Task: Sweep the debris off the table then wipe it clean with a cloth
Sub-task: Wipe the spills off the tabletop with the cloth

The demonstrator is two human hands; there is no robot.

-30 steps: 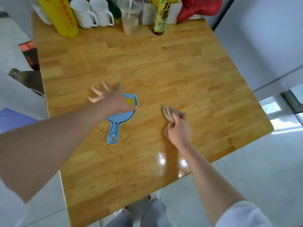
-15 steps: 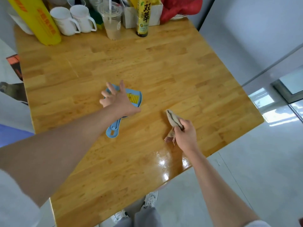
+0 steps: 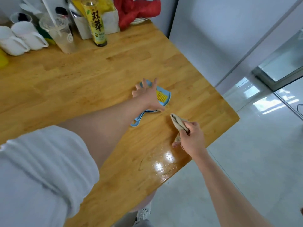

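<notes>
A light blue dustpan with a yellow comb edge lies flat on the wooden table, its handle pointing toward me. My left hand hovers over or rests on the pan with fingers spread; contact is unclear. Just to the right, my right hand grips a bunched brown cloth, whose free end sticks up and away from me above the tabletop. I cannot make out any debris on the wood.
Along the far edge stand two white mugs, a clear plastic cup with a straw, a yellow-labelled bottle, a white box and red fabric. The table's right corner borders glossy floor.
The view has swung left and tilted. My left hand has stayed spread over the dustpan. My right hand has raised the cloth from the table, its free end now upright.
</notes>
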